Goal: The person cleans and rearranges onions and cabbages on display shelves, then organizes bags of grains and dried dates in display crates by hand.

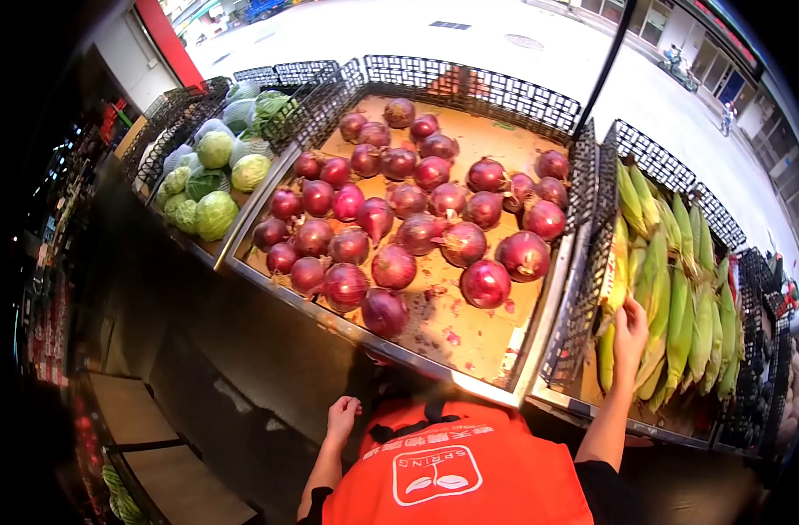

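Observation:
My right hand reaches into the corn bin on the right, its fingers closed at the lower end of a yellowish ear of corn in its husk. More green-husked ears of corn lie stacked beside it. Low in front of the middle bin hangs my left hand, fingers curled in with nothing visible in them. Nearest to that hand are red onions, spread loosely over the bin's cardboard-coloured base.
Cabbages, some in white netting, fill the left bin. Black plastic lattice fences the bins, with metal edging in front. Cardboard-topped boxes stand at lower left. A thin dark pole rises behind, before the street.

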A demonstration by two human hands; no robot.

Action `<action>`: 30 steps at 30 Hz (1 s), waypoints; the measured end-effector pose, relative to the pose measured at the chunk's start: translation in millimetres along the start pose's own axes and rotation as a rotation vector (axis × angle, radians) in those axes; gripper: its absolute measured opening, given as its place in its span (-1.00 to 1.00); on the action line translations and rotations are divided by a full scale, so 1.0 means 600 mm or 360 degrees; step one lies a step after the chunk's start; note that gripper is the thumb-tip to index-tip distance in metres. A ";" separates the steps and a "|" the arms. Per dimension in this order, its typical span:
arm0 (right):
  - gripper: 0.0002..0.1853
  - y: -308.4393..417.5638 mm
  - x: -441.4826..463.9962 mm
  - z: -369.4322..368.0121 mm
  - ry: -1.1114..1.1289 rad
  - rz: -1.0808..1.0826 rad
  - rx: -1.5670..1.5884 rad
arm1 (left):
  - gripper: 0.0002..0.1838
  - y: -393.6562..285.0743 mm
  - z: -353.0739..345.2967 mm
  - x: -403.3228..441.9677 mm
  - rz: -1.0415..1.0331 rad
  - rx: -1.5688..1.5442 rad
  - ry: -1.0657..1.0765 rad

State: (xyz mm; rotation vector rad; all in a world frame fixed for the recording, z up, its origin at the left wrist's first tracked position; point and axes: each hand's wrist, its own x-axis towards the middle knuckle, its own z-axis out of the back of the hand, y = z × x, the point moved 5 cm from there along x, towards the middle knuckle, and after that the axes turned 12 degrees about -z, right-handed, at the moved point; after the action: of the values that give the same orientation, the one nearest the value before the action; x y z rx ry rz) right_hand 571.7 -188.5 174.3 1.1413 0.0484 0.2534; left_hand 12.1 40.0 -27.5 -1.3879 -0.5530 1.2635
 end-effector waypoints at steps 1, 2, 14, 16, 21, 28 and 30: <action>-0.74 0.048 -0.040 0.026 -0.0023 -0.0055 0.0116 | -0.79 0.001 -0.003 0.000 0.0013 -0.0070 -0.0013; -0.79 0.095 -0.077 0.046 -0.0056 -0.0025 0.0168 | -0.79 0.002 -0.007 0.003 0.0023 -0.0144 -0.0023; -0.51 0.299 -0.382 -0.536 0.1267 0.0860 -0.0636 | -0.83 -0.261 0.214 0.232 -0.1002 0.0497 -0.0276; -0.38 0.288 -0.392 -0.586 0.1292 0.0921 -0.0870 | -0.83 -0.338 0.212 0.226 -0.1416 0.0579 -0.0237; -0.21 0.285 -0.396 -0.643 0.1145 0.0881 -0.1259 | -0.21 -0.424 0.173 0.290 -0.1671 0.0949 0.0146; -0.22 0.270 -0.391 -0.636 0.1125 0.0818 -0.1402 | 0.19 -0.432 0.120 0.351 -0.1140 0.1374 0.0628; -0.25 0.269 -0.382 -0.615 0.1021 0.0836 -0.1416 | 0.28 -0.431 0.110 0.360 -0.1157 0.1223 0.0705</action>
State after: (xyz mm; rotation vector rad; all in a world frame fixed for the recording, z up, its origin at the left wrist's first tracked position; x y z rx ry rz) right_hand 259.4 152.7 144.9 0.1325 0.1818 0.9937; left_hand 104.6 324.5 141.1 -0.6646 -0.1801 0.4527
